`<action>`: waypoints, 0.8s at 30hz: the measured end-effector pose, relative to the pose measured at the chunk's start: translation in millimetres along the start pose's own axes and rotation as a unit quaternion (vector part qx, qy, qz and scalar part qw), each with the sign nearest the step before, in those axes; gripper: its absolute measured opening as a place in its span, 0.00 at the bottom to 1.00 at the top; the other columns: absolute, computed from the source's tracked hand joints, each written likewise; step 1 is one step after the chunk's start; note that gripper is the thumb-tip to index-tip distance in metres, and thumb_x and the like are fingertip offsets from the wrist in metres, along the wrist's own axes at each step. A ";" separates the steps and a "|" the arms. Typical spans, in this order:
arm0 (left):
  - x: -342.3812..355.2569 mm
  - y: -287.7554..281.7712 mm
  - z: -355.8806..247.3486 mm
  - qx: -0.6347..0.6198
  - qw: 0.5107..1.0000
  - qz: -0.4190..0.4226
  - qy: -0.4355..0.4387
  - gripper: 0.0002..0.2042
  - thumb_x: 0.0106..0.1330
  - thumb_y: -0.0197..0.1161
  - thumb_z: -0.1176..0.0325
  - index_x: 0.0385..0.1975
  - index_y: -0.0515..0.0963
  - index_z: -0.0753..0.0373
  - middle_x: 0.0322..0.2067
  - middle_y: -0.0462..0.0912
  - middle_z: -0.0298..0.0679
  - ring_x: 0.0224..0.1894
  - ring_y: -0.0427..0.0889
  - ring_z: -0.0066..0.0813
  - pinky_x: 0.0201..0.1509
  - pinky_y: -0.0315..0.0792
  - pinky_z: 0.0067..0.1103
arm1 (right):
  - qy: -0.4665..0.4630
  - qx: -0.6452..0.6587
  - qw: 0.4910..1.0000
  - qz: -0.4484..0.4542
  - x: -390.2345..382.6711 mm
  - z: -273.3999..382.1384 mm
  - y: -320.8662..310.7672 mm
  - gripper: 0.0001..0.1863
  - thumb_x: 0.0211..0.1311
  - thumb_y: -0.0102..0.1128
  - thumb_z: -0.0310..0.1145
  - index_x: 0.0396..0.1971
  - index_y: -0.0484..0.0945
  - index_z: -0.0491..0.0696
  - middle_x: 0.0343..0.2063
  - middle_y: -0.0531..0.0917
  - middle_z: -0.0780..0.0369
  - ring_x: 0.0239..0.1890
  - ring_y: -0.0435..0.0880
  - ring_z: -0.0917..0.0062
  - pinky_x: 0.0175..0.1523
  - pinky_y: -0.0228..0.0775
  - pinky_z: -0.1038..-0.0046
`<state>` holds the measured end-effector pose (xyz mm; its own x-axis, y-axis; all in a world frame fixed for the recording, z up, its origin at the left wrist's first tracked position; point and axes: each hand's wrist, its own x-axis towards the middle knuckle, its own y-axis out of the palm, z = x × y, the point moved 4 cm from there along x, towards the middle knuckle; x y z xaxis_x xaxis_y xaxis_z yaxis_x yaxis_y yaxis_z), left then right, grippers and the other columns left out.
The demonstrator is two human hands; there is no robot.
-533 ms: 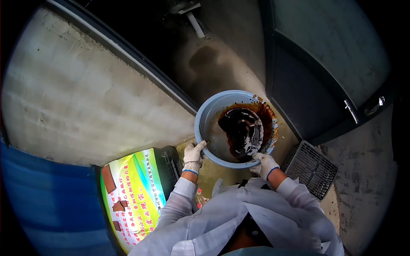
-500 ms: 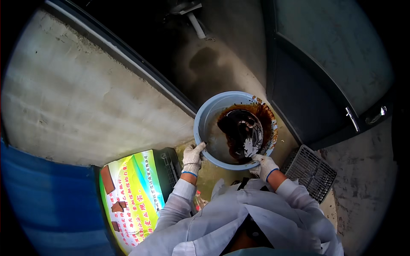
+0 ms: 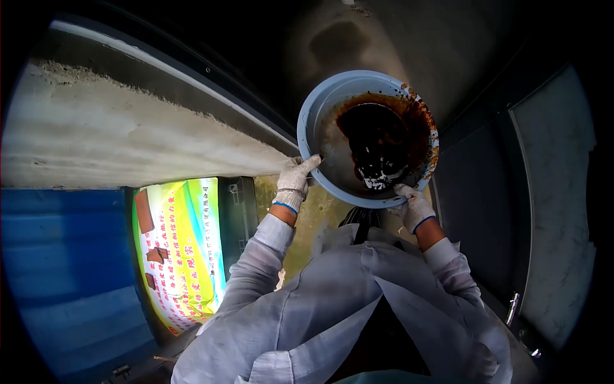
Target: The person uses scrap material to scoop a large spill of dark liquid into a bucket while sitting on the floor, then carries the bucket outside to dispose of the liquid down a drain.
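Carried closer to a dark floor stain (image 3: 339,46), the blue basin (image 3: 328,121) sits just beyond the gloved left hand (image 3: 294,182) and right hand (image 3: 416,208), fingers (image 3: 309,164) closed on its rim (image 3: 362,203); dark contents (image 3: 378,137) lie nearer the right fingers.

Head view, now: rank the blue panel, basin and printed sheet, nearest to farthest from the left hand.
1. Basin: the left hand grips its rim.
2. Printed sheet: to the hand's left.
3. Blue panel: far left, beyond the sheet.

Light blue basin (image 3: 364,202), dark brown-black contents (image 3: 380,136)
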<state>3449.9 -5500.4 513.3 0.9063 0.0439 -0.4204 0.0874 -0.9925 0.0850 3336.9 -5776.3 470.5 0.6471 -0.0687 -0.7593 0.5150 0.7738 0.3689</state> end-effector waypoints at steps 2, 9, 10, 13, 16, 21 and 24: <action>15.9 15.5 -17.2 -0.057 0.998 0.005 0.005 0.13 0.50 0.68 0.68 0.31 0.74 0.68 0.24 0.78 0.37 0.20 0.76 0.23 0.25 0.74 0.19 | -0.004 0.015 0.999 0.037 20.0 23.6 4.0 0.10 0.55 0.53 0.33 0.35 0.74 0.45 0.31 0.77 0.63 0.32 0.77 0.71 0.35 0.72 0.67; 91.5 50.0 -60.8 -0.127 0.990 -0.010 -0.061 0.09 0.50 0.67 0.75 0.29 0.76 0.68 0.26 0.80 0.39 0.25 0.78 0.25 0.30 0.73 0.19 | -0.213 -0.193 0.926 0.243 156.2 90.9 0.7 0.20 0.44 0.67 0.30 0.40 0.74 0.45 0.38 0.78 0.61 0.37 0.78 0.74 0.42 0.72 0.78; 107.3 40.2 -56.2 -0.112 0.991 -0.024 -0.066 0.08 0.50 0.67 0.74 0.28 0.76 0.68 0.25 0.80 0.39 0.25 0.78 0.25 0.30 0.73 0.19 | -0.162 -0.139 0.939 0.268 166.6 97.8 14.8 0.21 0.44 0.68 0.30 0.41 0.74 0.45 0.39 0.78 0.61 0.38 0.78 0.75 0.42 0.72 0.79; 134.9 35.2 -58.3 -0.111 0.991 -0.062 -0.034 0.10 0.49 0.69 0.70 0.22 0.73 0.64 0.17 0.76 0.34 0.16 0.74 0.23 0.18 0.72 0.21 | -0.268 -0.585 0.737 0.206 165.1 138.8 69.1 0.23 0.47 0.66 0.35 0.44 0.72 0.46 0.42 0.77 0.60 0.43 0.77 0.75 0.49 0.70 0.80; 171.9 41.3 -68.1 -0.091 0.990 -0.104 -0.034 0.11 0.48 0.70 0.69 0.19 0.72 0.63 0.15 0.74 0.34 0.13 0.72 0.23 0.15 0.70 0.21 | -0.359 -0.531 0.728 0.246 200.6 177.9 87.2 0.17 0.57 0.54 0.35 0.44 0.73 0.42 0.39 0.79 0.60 0.37 0.78 0.76 0.41 0.69 0.79; 225.2 60.5 -98.3 -0.164 0.976 -0.137 -0.036 0.12 0.46 0.71 0.68 0.20 0.73 0.64 0.15 0.75 0.36 0.11 0.71 0.24 0.14 0.68 0.20 | -0.184 -0.620 0.733 0.212 290.2 254.6 106.6 0.20 0.60 0.52 0.41 0.45 0.74 0.41 0.36 0.81 0.60 0.37 0.78 0.77 0.38 0.69 0.78; 219.4 55.5 -118.0 -0.246 0.954 -0.154 -0.075 0.09 0.48 0.67 0.76 0.25 0.73 0.69 0.22 0.78 0.42 0.24 0.77 0.31 0.30 0.73 0.23 | -0.229 -0.556 0.728 0.329 261.2 286.1 147.4 0.22 0.65 0.43 0.42 0.49 0.70 0.40 0.40 0.79 0.60 0.39 0.78 0.75 0.42 0.69 0.78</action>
<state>3702.4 -5532.4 532.4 0.7400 0.2703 -0.6159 0.5566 -0.7601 0.3352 3742.6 -5860.4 479.9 0.7988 0.5415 -0.2622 -0.6001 0.7477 -0.2842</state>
